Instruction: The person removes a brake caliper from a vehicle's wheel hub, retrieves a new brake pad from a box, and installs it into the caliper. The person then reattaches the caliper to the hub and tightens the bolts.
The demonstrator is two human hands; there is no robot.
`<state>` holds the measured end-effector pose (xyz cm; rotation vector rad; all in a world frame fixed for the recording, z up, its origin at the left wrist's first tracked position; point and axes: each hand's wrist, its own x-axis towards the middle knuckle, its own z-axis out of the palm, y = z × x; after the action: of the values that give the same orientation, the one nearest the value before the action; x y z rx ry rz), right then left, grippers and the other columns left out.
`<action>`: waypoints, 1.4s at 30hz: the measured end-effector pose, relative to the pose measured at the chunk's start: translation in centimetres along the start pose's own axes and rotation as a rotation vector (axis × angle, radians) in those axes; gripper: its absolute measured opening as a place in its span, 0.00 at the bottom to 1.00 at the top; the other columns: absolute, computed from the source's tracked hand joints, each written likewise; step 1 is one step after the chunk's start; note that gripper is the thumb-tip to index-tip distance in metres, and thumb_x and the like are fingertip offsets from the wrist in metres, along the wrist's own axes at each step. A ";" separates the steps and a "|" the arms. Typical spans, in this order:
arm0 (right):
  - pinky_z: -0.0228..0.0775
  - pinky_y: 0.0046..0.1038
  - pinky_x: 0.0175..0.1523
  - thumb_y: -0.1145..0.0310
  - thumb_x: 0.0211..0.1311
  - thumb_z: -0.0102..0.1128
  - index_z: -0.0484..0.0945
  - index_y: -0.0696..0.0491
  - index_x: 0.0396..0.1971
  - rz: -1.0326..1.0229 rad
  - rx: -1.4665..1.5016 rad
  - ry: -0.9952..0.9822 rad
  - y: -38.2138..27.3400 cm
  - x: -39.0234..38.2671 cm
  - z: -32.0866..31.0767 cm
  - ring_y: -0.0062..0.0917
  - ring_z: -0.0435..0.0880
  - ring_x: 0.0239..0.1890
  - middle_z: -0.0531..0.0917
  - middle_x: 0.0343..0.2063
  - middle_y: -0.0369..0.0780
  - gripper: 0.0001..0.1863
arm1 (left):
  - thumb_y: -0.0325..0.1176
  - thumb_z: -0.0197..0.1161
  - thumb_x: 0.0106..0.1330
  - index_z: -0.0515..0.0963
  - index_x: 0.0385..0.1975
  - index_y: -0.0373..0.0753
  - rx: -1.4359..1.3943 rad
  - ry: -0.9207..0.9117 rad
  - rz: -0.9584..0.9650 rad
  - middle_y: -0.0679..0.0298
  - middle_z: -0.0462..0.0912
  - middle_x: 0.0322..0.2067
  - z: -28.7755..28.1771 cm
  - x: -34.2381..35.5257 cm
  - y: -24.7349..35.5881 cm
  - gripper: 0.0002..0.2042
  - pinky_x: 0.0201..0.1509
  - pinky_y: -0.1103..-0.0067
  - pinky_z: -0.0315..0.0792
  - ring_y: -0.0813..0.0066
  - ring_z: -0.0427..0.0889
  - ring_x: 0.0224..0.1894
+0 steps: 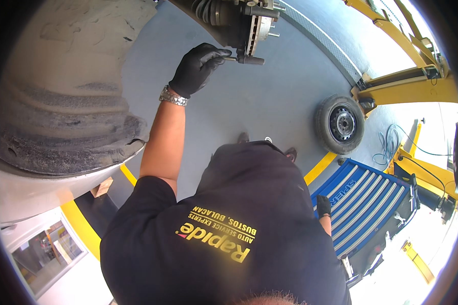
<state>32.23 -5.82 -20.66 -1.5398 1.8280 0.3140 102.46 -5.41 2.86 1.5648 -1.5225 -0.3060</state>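
Left hand [197, 68] pinches a rod [230, 58] (partly hidden); whether the right hand [323, 206] grips, I cannot tell.

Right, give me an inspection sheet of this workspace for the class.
Surface: grey floor with yellow lines.
Job's things: thin metal pin at the caliper bracket, beside the brake disc.
Clutter: tyred steel wheel and blue tool chest, right.
Hands: black-gloved left hand grips the pin; gloved right hand is near the tool chest, grip unclear.
Cables: coiled blue line, hose or cable unclear.
Surroundings: yellow steel frame; dusty wheel-arch liner, left.
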 end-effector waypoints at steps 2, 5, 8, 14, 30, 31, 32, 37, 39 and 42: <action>0.72 0.41 0.62 0.47 0.67 0.57 0.83 0.55 0.52 0.030 0.001 -0.018 1.1 0.9 -0.1 0.47 0.83 0.57 0.86 0.51 0.51 0.27 | 0.23 0.62 0.69 0.84 0.47 0.38 -0.002 0.001 -0.052 0.62 0.85 0.39 0.0 0.0 0.2 0.10 0.48 0.76 0.77 0.70 0.84 0.40; 0.72 0.41 0.62 0.47 0.68 0.56 0.83 0.55 0.52 0.012 -0.021 -0.048 2.4 2.6 0.0 0.47 0.82 0.57 0.85 0.51 0.51 0.27 | 0.23 0.62 0.68 0.84 0.47 0.38 -0.075 -0.007 -0.132 0.61 0.85 0.39 -0.1 0.0 0.6 0.10 0.48 0.76 0.78 0.70 0.85 0.40; 0.72 0.41 0.62 0.47 0.68 0.56 0.83 0.55 0.51 -0.154 -0.070 -0.028 2.4 3.8 0.5 0.46 0.82 0.57 0.85 0.51 0.51 0.27 | 0.22 0.61 0.67 0.84 0.46 0.37 -0.093 -0.006 -0.106 0.61 0.85 0.40 -0.1 0.1 0.7 0.10 0.48 0.76 0.79 0.70 0.85 0.41; 0.73 0.40 0.59 0.47 0.68 0.56 0.84 0.56 0.50 -0.110 -0.033 -0.035 -2.4 2.6 0.2 0.45 0.84 0.55 0.86 0.49 0.50 0.27 | 0.20 0.56 0.72 0.79 0.55 0.35 -0.110 -0.028 -0.082 0.67 0.81 0.39 0.0 0.4 0.4 0.14 0.48 0.81 0.75 0.80 0.78 0.38; 0.73 0.40 0.59 0.48 0.68 0.57 0.84 0.56 0.50 0.043 -0.035 -0.175 -2.6 3.6 1.4 0.45 0.84 0.54 0.87 0.48 0.51 0.26 | 0.57 0.43 0.80 0.69 0.66 0.36 -0.727 0.000 -0.190 0.63 0.77 0.45 0.9 1.7 -0.4 0.30 0.39 0.78 0.72 0.78 0.73 0.34; 0.73 0.40 0.59 0.48 0.68 0.57 0.84 0.56 0.51 0.054 -0.074 -0.184 -2.9 3.8 1.2 0.45 0.84 0.54 0.87 0.48 0.51 0.26 | 0.57 0.43 0.80 0.69 0.65 0.36 -0.696 -0.005 -0.166 0.64 0.77 0.44 1.0 1.7 -0.7 0.31 0.39 0.78 0.72 0.78 0.73 0.35; 0.73 0.40 0.59 0.48 0.68 0.57 0.84 0.56 0.51 0.034 -0.041 -0.165 -3.5 4.0 1.1 0.44 0.85 0.54 0.87 0.48 0.50 0.26 | 0.58 0.43 0.79 0.70 0.65 0.36 -0.661 0.017 -0.142 0.64 0.77 0.42 1.1 1.5 -1.1 0.31 0.40 0.77 0.72 0.78 0.73 0.35; 0.74 0.38 0.57 0.48 0.68 0.57 0.84 0.56 0.51 -0.014 0.062 -0.092 -6.8 4.1 -0.3 0.42 0.85 0.53 0.87 0.47 0.49 0.26 | 0.57 0.47 0.79 0.70 0.65 0.36 -0.509 0.122 -0.124 0.67 0.76 0.36 1.6 1.3 -3.1 0.30 0.40 0.78 0.71 0.79 0.72 0.35; 0.74 0.39 0.57 0.48 0.68 0.57 0.83 0.55 0.51 -0.101 0.024 -0.065 -7.8 3.6 -0.8 0.43 0.85 0.53 0.88 0.47 0.48 0.26 | 0.56 0.50 0.78 0.69 0.66 0.35 -0.475 0.215 -0.135 0.67 0.78 0.36 3.4 1.4 -3.5 0.30 0.42 0.78 0.72 0.79 0.75 0.36; 0.74 0.39 0.57 0.48 0.68 0.57 0.83 0.54 0.51 -0.116 0.035 -0.037 -8.5 2.7 -0.9 0.44 0.85 0.53 0.87 0.47 0.49 0.26 | 0.57 0.48 0.78 0.64 0.70 0.33 -0.335 0.326 -0.096 0.65 0.81 0.33 5.6 2.0 -3.4 0.34 0.43 0.75 0.75 0.75 0.78 0.35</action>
<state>39.70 -10.57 -19.63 -1.5979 1.6995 0.2523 101.14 -10.17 -1.97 1.3466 -1.0852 -0.3232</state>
